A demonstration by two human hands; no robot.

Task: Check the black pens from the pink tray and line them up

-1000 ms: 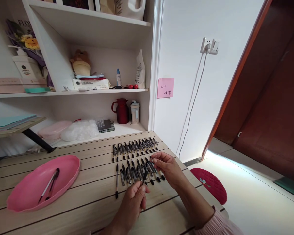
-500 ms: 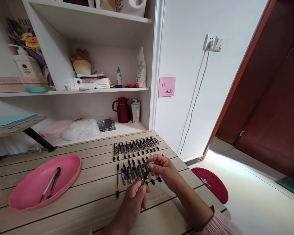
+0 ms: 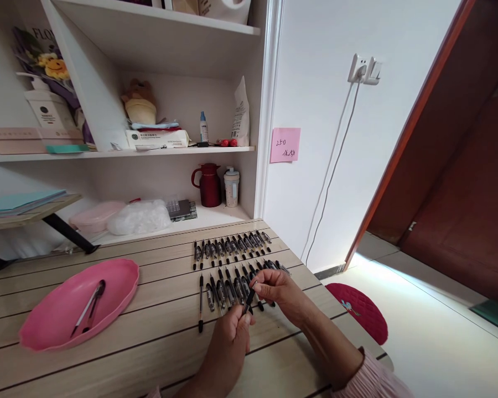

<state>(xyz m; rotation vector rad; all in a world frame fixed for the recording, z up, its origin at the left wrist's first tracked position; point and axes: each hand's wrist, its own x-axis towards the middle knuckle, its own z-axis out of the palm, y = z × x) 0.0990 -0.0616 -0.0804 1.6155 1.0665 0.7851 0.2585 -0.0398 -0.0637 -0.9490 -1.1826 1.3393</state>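
My left hand point(image 3: 231, 338) is closed around the lower part of a dark pen point(image 3: 249, 299), which tilts up and to the right. At the pen's upper end, the thumb and forefinger of my right hand point(image 3: 280, 292) are pinched together; any small part between them is hidden. Beyond my hands, clear-barrelled pens with black grips and separate black caps lie in a far row point(image 3: 232, 247) and a near row point(image 3: 221, 290), partly covered by my fingers. One pen point(image 3: 201, 304) lies lengthwise at the near row's left end.
A pink scalloped tray point(image 3: 45, 329) at the left holds a white-and-black pen point(image 3: 83, 315) and another dark one. Behind the wooden table point(image 3: 157, 337) stand white shelves with a red jug point(image 3: 210, 187) and a cup point(image 3: 231, 189). A red stool seat point(image 3: 367, 312) is at the right.
The view has shifted slightly. Both hands keep their grip at the same pen, with almost no change in pose.
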